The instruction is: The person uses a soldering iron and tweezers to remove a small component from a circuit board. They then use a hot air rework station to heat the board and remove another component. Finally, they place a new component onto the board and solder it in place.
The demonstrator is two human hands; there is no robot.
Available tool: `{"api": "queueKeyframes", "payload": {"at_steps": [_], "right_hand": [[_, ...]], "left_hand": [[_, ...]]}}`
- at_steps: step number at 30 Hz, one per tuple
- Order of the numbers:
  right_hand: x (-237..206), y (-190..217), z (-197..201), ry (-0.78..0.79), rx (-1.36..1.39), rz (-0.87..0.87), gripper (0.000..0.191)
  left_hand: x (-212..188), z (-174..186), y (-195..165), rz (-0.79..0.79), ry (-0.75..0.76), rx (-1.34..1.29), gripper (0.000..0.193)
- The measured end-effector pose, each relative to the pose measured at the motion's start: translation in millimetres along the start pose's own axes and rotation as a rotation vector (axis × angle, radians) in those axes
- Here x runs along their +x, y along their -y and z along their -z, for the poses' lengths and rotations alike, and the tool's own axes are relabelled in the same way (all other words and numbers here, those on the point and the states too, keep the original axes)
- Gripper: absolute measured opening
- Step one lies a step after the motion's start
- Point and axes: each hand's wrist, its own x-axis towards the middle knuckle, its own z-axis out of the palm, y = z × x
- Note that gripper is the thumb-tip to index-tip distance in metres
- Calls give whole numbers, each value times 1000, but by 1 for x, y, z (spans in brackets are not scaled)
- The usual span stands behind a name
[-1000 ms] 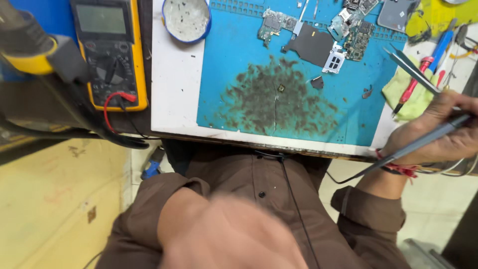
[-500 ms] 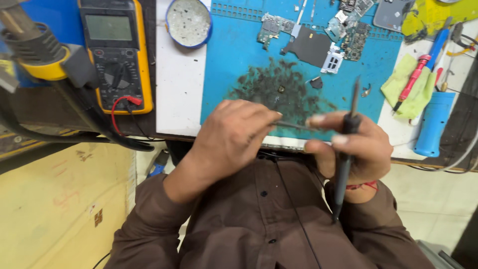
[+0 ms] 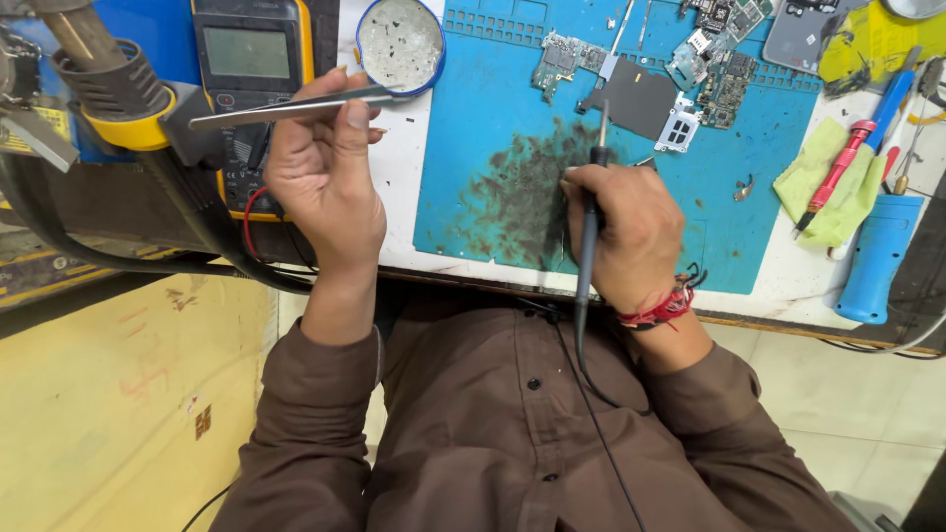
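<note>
Steel tweezers (image 3: 296, 104) pinched in left hand (image 3: 325, 177), soldering iron (image 3: 589, 227) gripped in right hand (image 3: 631, 232) (tip towards circuit boards (image 3: 641, 94)), over blue mat (image 3: 493, 148).

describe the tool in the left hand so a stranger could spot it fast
Start at the blue work mat, then go left past its edge to the round tin. Just below it, the left hand pinches metal tweezers lying level: thin, silvery and cordless, unlike the corded soldering iron.

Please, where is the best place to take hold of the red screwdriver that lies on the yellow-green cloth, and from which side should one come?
Probably grip the red screwdriver at the middle of its red handle, coming from above. It lies flat and slanted on the yellow-green cloth, handle toward the far end and thin dark tip nearer the table edge. The blue cylindrical tool lies close on its right, so a sideways approach seems cramped.
</note>
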Motion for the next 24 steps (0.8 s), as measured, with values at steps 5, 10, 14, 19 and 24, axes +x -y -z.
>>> {"api": "queueKeyframes", "payload": {"at_steps": [5, 10, 14, 19, 24], "right_hand": [[5, 0, -8, 7, 73, 87, 24], [3, 0, -7, -47, 123, 29, 25], [0, -2, -5, -53, 175, -21, 25], [-1, -3, -7, -59, 184, -16, 25], [0, -3, -7, -57, 196, -53, 25]], "left_hand": [[15, -6, 14, -16, -29, 21, 19], [29, -12, 28, -55, 44, -10, 19], [32, -14, 32, -57, 52, 67, 17], [31, -14, 30, -62, 54, 163, 13], [34, -16, 30, -83, 61, 175, 11]]}}
